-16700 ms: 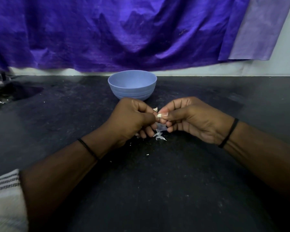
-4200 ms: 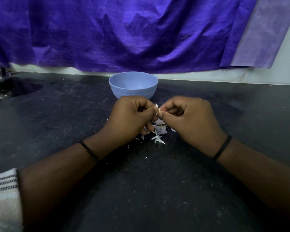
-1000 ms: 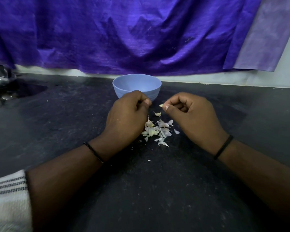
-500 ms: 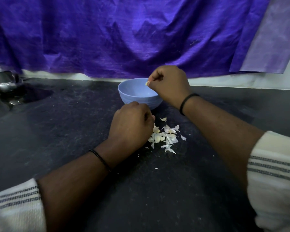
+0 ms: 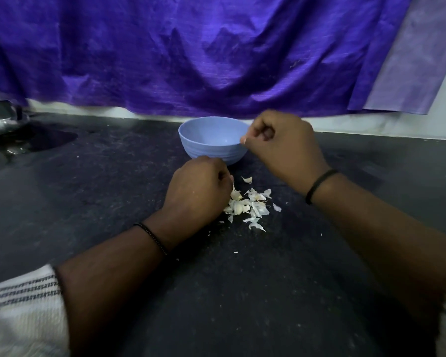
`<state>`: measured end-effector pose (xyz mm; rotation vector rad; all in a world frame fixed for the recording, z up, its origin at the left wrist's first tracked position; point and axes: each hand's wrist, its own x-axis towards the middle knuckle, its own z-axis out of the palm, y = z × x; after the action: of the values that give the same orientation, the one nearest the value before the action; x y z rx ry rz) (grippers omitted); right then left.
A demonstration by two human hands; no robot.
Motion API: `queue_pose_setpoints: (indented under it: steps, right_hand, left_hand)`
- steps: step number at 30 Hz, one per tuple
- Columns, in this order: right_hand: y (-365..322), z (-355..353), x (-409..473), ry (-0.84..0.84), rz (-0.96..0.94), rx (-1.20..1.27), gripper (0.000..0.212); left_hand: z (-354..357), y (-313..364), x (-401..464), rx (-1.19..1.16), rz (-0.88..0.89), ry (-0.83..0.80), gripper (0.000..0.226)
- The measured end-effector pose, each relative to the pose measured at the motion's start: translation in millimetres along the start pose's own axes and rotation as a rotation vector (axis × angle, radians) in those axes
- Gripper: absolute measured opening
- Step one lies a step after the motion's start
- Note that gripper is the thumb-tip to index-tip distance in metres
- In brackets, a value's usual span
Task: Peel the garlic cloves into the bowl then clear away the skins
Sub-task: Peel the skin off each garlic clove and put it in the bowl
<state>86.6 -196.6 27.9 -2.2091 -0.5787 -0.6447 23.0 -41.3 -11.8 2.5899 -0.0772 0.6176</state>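
Note:
A light blue bowl (image 5: 211,152) stands on the black counter (image 5: 242,292) near the back wall. My right hand (image 5: 281,148) hovers at the bowl's right rim with its fingers curled. Its thumb and forefinger pinch a small pale garlic clove (image 5: 243,139) just over the rim. My left hand (image 5: 198,189) rests on the counter in front of the bowl as a loose fist, and nothing shows inside it. Beside it on the right lies a heap of white garlic skins (image 5: 252,206), with one stray curl (image 5: 247,179) nearer the bowl. The bowl's bottom is hidden.
A purple cloth (image 5: 216,60) hangs behind the counter. At the far left stands a shiny metal vessel (image 5: 0,119) by a dark wet patch (image 5: 44,140). Small white crumbs (image 5: 235,252) dot the counter toward me.
My right hand carried the clove from beside my left hand up to the bowl, then drew slightly right and down to the rim. My left hand stayed put.

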Motion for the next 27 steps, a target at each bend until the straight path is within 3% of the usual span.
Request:
queue_pose_setpoints:
  steps: [5,12,16,20,27]
  right_hand:
    - [4,-11,-42,-0.288,0.1,-0.068,0.013]
    - [4,9,-49,-0.405,0.087,-0.104,0.015]
    - [4,6,-51,-0.374,0.116,-0.009,0.007]
    - [1,-6,-54,-0.279,0.202,0.111,0.006]
    - [-5,-17,-59,-0.217,0.245,0.16,0.014]
  left_hand:
    - [1,0,0,0.013,0.017,-0.028,0.016]
    - [4,-5,3,0.046,0.027,-0.01,0.016]
    - [4,-5,3,0.016,0.046,0.011,0.014]
    - [1,2,-1,-0.176,0.136,0.071,0.011]
    - [-5,9,-3,-0.544,0.084,-0.043,0.012]
